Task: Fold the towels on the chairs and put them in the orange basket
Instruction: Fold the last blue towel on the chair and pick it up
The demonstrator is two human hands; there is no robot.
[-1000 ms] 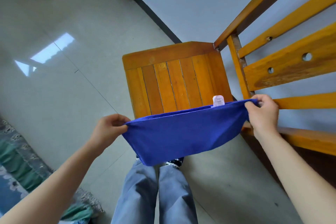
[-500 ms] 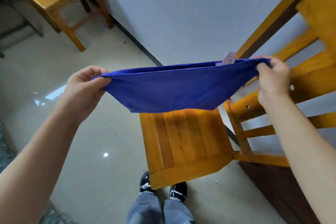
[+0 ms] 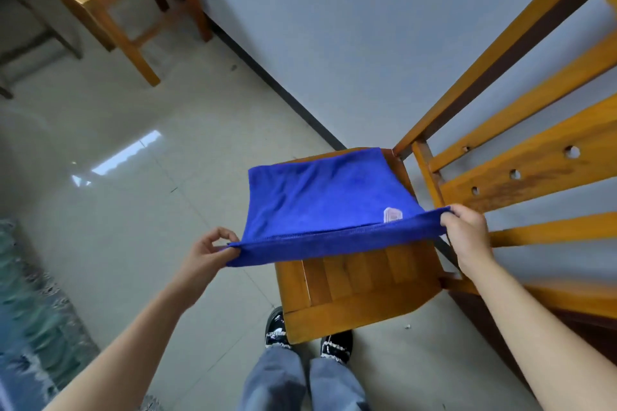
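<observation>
The blue towel (image 3: 320, 200) lies with its far part spread on the seat of the wooden chair (image 3: 360, 284), while its near edge is lifted clear of the slats and stretched between both hands. The left hand (image 3: 213, 252) pinches the near left corner between thumb and fingers. The right hand (image 3: 467, 230) has its fingers curled round the near right corner. A small white label (image 3: 392, 214) shows close to the right hand.

The step in hand looks like making a fold on the seat. To do it well, hold the edge taut and level, carry it over to meet the far edge, and match corner to corner before letting go (a slack middle would leave creases). The orange basket is not in view.
</observation>
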